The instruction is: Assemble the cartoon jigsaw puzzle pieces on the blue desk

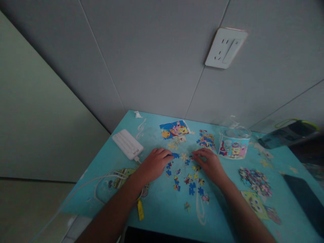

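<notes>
My left hand point(156, 162) rests low over the table with its fingers bent together at a strip of blue jigsaw puzzle pieces point(175, 155). Opposite it, my right hand point(208, 162) has thumb and fingertips closed on a small dark-blue puzzle piece point(191, 158), partly covered by the fingers. Between and below the hands lie several loose pieces, among them a blue puzzle piece point(192, 189) and a yellow one point(195, 176). Behind them is the reference picture card point(174, 129) with cartoon figures.
A pile of puzzle pieces point(206, 140) lies behind my right hand, another pile point(255, 181) farther right. A clear tub point(234, 146) stands near the wall. At left are a white power bank point(128, 144) and its cable point(101, 177). A dark phone-like slab point(305, 202) lies at right.
</notes>
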The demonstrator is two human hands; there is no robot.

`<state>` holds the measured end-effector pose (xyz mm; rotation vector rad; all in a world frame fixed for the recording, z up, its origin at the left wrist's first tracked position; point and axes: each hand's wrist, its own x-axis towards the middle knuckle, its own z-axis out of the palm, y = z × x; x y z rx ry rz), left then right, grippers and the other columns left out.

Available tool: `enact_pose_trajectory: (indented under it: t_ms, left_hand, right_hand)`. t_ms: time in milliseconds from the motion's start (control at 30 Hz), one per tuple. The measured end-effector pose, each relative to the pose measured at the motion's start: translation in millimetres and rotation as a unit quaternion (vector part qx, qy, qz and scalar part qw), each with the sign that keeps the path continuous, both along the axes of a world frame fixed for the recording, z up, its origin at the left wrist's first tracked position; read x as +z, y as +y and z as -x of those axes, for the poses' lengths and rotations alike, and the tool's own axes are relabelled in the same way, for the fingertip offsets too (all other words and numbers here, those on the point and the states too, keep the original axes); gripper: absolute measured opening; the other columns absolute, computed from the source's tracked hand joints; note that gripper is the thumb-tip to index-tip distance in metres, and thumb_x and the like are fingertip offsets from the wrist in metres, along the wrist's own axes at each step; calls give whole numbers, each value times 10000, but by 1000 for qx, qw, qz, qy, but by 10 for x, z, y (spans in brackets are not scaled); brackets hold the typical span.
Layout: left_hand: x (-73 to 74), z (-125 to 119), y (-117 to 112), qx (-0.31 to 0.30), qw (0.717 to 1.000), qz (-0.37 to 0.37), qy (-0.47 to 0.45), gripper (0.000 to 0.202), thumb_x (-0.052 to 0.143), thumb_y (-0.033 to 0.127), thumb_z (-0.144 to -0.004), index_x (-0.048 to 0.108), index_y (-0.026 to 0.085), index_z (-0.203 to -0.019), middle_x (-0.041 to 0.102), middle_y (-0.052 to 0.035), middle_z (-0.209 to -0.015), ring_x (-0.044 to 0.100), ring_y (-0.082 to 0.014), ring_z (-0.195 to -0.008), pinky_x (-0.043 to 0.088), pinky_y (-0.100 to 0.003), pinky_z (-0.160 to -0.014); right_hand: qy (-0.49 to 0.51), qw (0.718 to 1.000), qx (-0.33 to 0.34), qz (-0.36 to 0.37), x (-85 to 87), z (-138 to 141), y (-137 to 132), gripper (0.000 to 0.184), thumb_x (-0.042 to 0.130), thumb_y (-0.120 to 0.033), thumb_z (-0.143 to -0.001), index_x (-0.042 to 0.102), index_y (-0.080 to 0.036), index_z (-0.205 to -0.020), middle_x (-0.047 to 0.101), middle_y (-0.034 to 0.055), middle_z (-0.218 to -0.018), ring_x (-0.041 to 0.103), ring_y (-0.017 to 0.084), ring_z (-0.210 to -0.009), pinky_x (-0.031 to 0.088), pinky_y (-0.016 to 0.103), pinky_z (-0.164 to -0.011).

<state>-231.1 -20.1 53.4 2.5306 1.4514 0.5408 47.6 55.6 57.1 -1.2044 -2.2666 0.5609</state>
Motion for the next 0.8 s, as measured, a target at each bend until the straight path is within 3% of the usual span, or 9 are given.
enact_pose_trajectory:
  t_ms: [200,533,800]
  left_hand:
    - [-21,-7,6,12,1000,19,15,404,522,94,-927,594,255,-1291,620,-57,-1229,520,-235,-1136,419,-429,-968]
    - [-29,-3,6,10,999,22,25,403,524,104,-933,579,246,-1306,611,-51,-1244,510,-236,-1144,416,-418,-973]
    - [-43,-5,-3,12,999,17,27,411,524,95,-924,579,247,-1303,606,-52,-1249,508,-234,-1147,410,-417,-977]
  right_hand:
    - [-50,998,39,3,-86,21,-92,188,613,-313,-935,757,-260,-1043,709,65,-980,644,224,-926,493,387,-903]
    - [-90,995,42,8,15,75,-198,269,707,-416,-876,741,-291,-1112,688,61,-1019,626,237,-977,483,378,-919]
    - [-95,995,27,23,-22,200,-186,193,745,-283,-841,749,-256,-1032,688,62,-991,625,239,-979,464,374,-917]
